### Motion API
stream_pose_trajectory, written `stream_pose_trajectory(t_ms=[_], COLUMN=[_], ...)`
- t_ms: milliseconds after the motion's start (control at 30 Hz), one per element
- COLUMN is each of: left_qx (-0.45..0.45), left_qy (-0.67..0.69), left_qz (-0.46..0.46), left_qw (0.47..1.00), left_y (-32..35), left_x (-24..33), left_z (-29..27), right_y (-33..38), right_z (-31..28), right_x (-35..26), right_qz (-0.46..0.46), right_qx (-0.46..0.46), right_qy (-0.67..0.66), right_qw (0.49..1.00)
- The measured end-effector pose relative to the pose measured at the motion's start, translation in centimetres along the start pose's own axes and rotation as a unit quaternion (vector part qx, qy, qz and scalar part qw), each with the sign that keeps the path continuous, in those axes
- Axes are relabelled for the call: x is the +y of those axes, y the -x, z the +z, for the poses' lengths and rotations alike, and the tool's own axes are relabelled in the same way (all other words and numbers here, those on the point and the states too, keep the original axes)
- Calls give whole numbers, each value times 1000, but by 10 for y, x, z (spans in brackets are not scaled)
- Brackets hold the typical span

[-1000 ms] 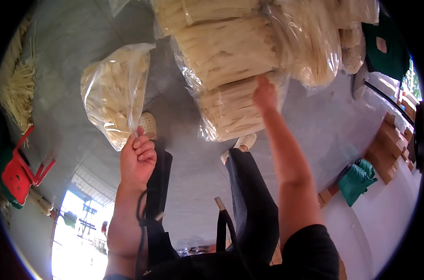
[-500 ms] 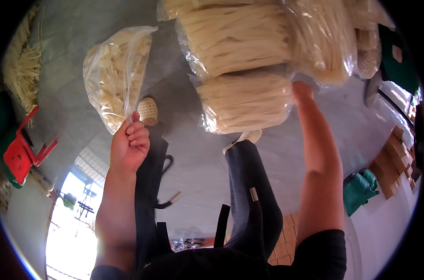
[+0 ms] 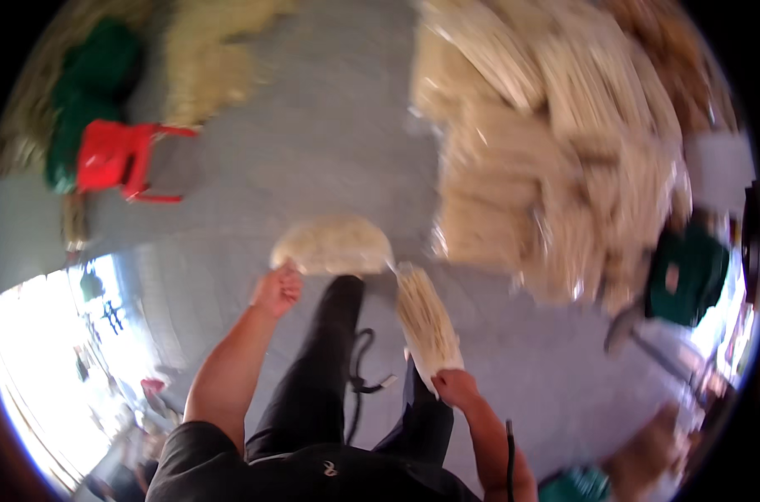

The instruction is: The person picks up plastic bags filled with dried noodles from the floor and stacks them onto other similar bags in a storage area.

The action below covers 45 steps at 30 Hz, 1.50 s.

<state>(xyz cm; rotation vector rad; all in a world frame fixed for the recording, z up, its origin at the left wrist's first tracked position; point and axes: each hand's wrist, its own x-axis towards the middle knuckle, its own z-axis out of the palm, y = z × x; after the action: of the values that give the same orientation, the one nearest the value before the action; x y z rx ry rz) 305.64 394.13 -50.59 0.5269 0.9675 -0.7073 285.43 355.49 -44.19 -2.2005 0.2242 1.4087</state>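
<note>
My left hand point(image 3: 278, 289) is closed on the gathered end of a clear plastic bag of pale yellow strips point(image 3: 334, 244), which hangs out in front of my left leg. My right hand point(image 3: 457, 387) grips the near end of a second, narrower-looking bag of pale strips point(image 3: 426, 322), held over my right leg. The far end of this bag comes close to the first bag's right corner; whether they touch I cannot tell. Motion blur softens both bags, and the exact kind of strips does not show.
A large pile of clear bags with pale strips point(image 3: 514, 184) lies on the grey floor point(image 3: 346, 142) at the far right. To the left stands a red plastic chair point(image 3: 116, 159) beside a dark green sack point(image 3: 95, 75). Loose pale strips point(image 3: 208, 71) lie beyond the chair. Another green sack point(image 3: 688, 272) is at right.
My right hand has come away from the pile and nearer my body, now with a bag in it. My left hand still holds its bag. The whole view has swung, so the pile appears farther off.
</note>
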Motion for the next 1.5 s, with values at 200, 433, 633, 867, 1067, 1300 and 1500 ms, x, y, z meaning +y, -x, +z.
stream_pose_trajectory(t_ms=[200,433,633,867,1067,1300,1500], left_qx=[11,10,60,105,99,18,122], left_qy=[65,255,347,497,599,734,725], left_qz=[45,176,270,337,423,444,455], left_qw=[997,951,896,793,673,514,502], left_y=[179,313,375,435,476,491,530], left_x=[-30,-117,-114,-102,-18,70,203], left_z=[-34,-108,-162,-239,-289,-367,-442], right_y=[72,101,125,111,93,46,7], right_z=[-64,-97,-100,-58,11,101,181], right_x=[-82,-250,-423,-605,-797,-983,-1156], right_qz=[-151,-215,-211,-236,-277,-268,-254], right_qx=[96,-38,-82,-142,-224,-306,-360], right_qy=[-56,-248,-290,-254,-231,-211,-189], right_qw=[982,944,930,927,905,889,878])
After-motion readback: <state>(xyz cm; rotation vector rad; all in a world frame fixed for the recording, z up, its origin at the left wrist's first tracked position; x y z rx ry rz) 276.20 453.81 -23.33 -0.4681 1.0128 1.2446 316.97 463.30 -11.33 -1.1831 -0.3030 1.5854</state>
